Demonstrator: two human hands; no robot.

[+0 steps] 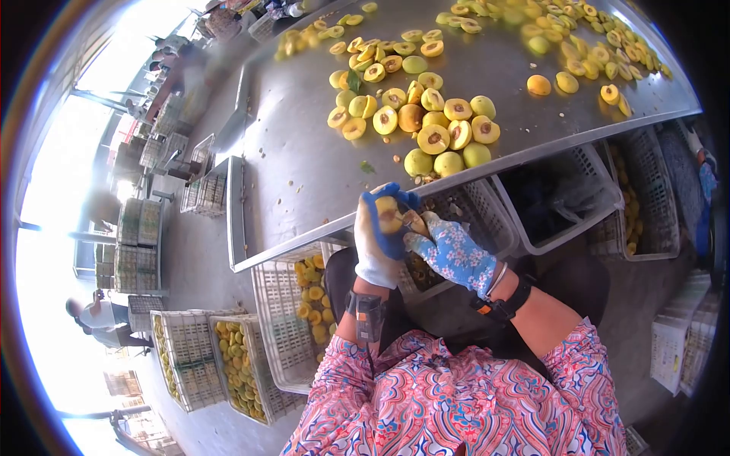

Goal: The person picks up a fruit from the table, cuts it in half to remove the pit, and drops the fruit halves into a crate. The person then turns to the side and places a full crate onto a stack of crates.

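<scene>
My left hand (378, 239), in a white glove with blue palm and fingers, is closed around a yellow peach half (388, 216), its cut face turned to the right. My right hand (454, 252) wears a blue flowered glove. Its fingers are pinched around a small hand tool (414, 221) at the edge of the peach; most of the tool is hidden by the fingers. Both hands are in front of the metal table's near edge, above a crate (487, 220) holding dark scraps. Beyond them, a pile of peach halves and whole peaches (434, 139) lies on the metal table (304, 178).
More peach halves (593, 57) are spread across the far right of the table. A white crate of peach halves (285, 334) stands to my left, with further filled crates (190, 365) beyond. A grey bin (559, 201) sits under the table edge. Other people (106, 319) are in the background.
</scene>
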